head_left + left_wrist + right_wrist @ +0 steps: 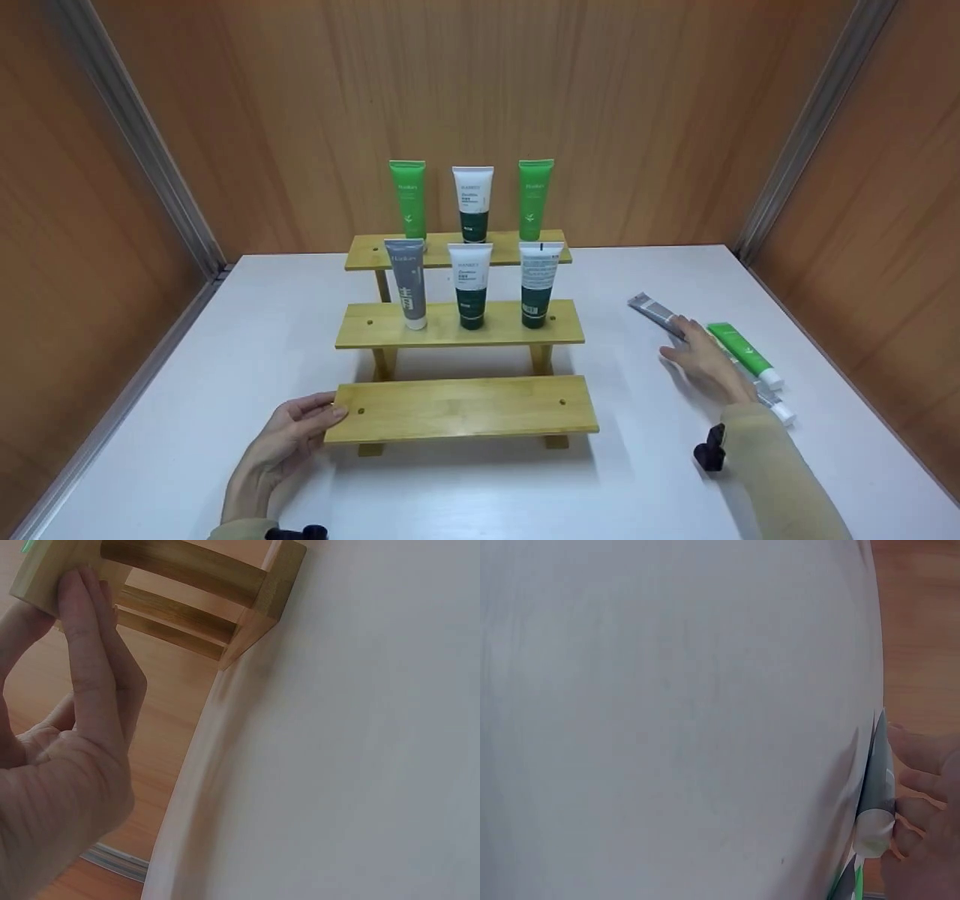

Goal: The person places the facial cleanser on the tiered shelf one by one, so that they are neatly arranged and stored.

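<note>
HEAD: right hand (709, 364) is partly covering 2 silver-grey tubes (654, 310) | fine label print (539, 268) is appearing illegibly small | LEFT WRIST: top edge is cropping wooden rack (184, 568) | RIGHT WRIST: edge is cropping right hand

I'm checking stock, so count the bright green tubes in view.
3: the left tube and the right tube on the top shelf, and a loose tube lying on the table beside the right hand, which could hide others.
</note>
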A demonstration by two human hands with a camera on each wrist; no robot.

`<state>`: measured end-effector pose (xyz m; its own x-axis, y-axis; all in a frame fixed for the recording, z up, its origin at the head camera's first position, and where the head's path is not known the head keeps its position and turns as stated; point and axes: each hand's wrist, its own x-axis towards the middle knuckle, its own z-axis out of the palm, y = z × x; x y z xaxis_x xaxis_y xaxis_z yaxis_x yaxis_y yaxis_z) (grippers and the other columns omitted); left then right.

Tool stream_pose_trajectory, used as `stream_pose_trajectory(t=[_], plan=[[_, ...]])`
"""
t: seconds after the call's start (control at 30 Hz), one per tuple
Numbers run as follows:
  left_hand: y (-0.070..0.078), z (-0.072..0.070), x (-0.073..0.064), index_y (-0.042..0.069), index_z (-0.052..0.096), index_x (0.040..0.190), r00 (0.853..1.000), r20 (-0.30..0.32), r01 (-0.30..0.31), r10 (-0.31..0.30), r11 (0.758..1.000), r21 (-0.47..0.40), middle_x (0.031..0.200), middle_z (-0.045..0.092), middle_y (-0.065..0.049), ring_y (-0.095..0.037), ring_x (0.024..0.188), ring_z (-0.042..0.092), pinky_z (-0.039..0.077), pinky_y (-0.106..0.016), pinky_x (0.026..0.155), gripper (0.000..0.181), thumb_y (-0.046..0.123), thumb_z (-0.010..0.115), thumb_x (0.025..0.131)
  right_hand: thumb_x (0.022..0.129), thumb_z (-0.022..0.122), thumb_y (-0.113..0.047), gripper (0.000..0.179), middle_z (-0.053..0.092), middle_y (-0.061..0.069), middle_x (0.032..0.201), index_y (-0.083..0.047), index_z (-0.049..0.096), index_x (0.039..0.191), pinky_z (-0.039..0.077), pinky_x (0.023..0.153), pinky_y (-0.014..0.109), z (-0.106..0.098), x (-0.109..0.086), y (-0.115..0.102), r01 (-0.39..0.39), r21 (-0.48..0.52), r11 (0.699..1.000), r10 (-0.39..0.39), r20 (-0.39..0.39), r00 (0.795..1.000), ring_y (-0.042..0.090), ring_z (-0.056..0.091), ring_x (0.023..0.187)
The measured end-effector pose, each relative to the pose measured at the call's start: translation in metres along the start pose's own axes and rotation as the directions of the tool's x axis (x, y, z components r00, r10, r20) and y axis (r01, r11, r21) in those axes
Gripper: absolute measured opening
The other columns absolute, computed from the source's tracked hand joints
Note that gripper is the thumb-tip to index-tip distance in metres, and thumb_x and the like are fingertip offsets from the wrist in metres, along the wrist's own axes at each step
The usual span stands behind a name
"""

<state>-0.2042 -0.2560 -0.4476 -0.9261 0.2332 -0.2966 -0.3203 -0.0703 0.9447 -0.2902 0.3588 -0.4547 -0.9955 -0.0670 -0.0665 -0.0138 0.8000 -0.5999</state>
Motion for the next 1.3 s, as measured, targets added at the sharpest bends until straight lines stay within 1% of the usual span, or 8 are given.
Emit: stream_pose_trajectory(t=[0.3, 0.53, 0.73, 0.8, 0.9, 1.03, 1.17, 1.3], plan=[[0.000, 0.002, 0.000, -0.010, 0.040, 0.145, 1.000, -0.016, 0.012, -0.011, 1.000, 0.011, 0.105, 0.072, 0.003, -0.007, 0.096, 0.072, 0.060, -0.019, 0.087, 0.062, 0.014, 0.069, 0.095, 0.104, 0.052, -0.030, 0.071, 0.016, 0.036, 0.161, 0.000, 0.018, 0.159, 0.015, 0.122, 0.071, -0.004, -0.005, -0.002, -0.066, 0.019, 0.998, 0.065, 0.032, 0.997, 0.056, 0.013, 0.149], [0.001, 0.002, 0.001, -0.010, 0.040, 0.144, 0.999, -0.029, 0.014, -0.014, 1.000, 0.000, 0.104, 0.072, 0.002, -0.008, 0.096, 0.072, 0.060, -0.019, 0.088, 0.062, 0.013, 0.070, 0.095, 0.102, 0.052, -0.015, 0.063, 0.029, 0.039, 0.154, 0.006, 0.024, 0.155, 0.021, 0.121, 0.070, -0.005, -0.007, 0.000, -0.029, 0.020, 0.999, 0.030, -0.026, 0.999, 0.058, 0.024, 0.144], [0.000, 0.001, 0.000, -0.011, 0.039, 0.144, 1.000, -0.013, -0.012, 0.012, 0.999, 0.031, 0.107, 0.070, 0.003, -0.006, 0.098, 0.070, 0.059, -0.017, 0.089, 0.061, 0.014, 0.068, 0.096, 0.101, 0.053, -0.012, 0.062, 0.033, 0.037, 0.154, 0.004, 0.027, 0.155, 0.026, 0.120, 0.069, -0.006, -0.008, 0.004, -0.035, 0.030, 0.999, 0.036, -0.027, 0.999, 0.054, 0.033, 0.141], [-0.001, 0.000, 0.000, -0.010, 0.042, 0.142, 1.000, -0.006, -0.016, 0.017, 1.000, 0.025, 0.107, 0.070, 0.003, -0.006, 0.098, 0.070, 0.059, -0.017, 0.089, 0.058, 0.013, 0.068, 0.096, 0.100, 0.054, -0.011, 0.061, 0.035, 0.037, 0.153, 0.003, 0.030, 0.154, 0.033, 0.117, 0.066, -0.006, -0.008, 0.005, -0.030, 0.026, 0.999, 0.031, -0.034, 0.999, 0.051, 0.040, 0.133], [0.000, -0.001, 0.000, -0.008, 0.046, 0.140, 1.000, 0.004, -0.018, 0.018, 1.000, 0.005, 0.106, 0.071, 0.004, -0.006, 0.098, 0.070, 0.059, -0.017, 0.089, 0.053, 0.012, 0.068, 0.096, 0.101, 0.055, -0.013, 0.059, 0.032, 0.035, 0.155, 0.000, 0.033, 0.154, 0.038, 0.111, 0.059, -0.007, -0.008, 0.004, -0.043, 0.030, 0.999, 0.044, -0.031, 0.999, 0.045, 0.041, 0.127], [0.000, 0.000, 0.000, -0.008, 0.046, 0.140, 1.000, -0.011, -0.003, 0.003, 1.000, -0.004, 0.105, 0.072, 0.004, -0.006, 0.097, 0.071, 0.059, -0.017, 0.089, 0.054, 0.012, 0.069, 0.095, 0.101, 0.056, -0.014, 0.056, 0.028, 0.034, 0.158, -0.001, 0.038, 0.152, 0.045, 0.103, 0.047, -0.008, -0.008, 0.003, -0.061, 0.020, 0.998, 0.061, -0.028, 0.998, 0.042, 0.041, 0.129], [0.000, 0.001, 0.001, -0.007, 0.045, 0.141, 1.000, -0.024, 0.012, -0.012, 1.000, -0.002, 0.105, 0.072, 0.003, -0.006, 0.097, 0.071, 0.059, -0.017, 0.089, 0.056, 0.013, 0.070, 0.095, 0.099, 0.056, -0.008, 0.053, 0.032, 0.034, 0.156, 0.000, 0.042, 0.150, 0.049, 0.090, 0.034, -0.008, -0.009, 0.003, -0.061, 0.003, 0.998, 0.061, -0.041, 0.997, 0.041, 0.046, 0.125], [0.000, 0.001, 0.000, -0.008, 0.044, 0.142, 1.000, -0.016, 0.004, -0.004, 1.000, 0.011, 0.106, 0.071, 0.003, -0.006, 0.097, 0.071, 0.059, -0.018, 0.089, 0.058, 0.014, 0.069, 0.095, 0.098, 0.053, -0.006, 0.051, 0.038, 0.031, 0.155, 0.000, 0.045, 0.148, 0.050, 0.101, 0.045, -0.008, -0.012, 0.003, -0.066, -0.005, 0.998, 0.066, -0.071, 0.995, 0.044, 0.044, 0.133]])
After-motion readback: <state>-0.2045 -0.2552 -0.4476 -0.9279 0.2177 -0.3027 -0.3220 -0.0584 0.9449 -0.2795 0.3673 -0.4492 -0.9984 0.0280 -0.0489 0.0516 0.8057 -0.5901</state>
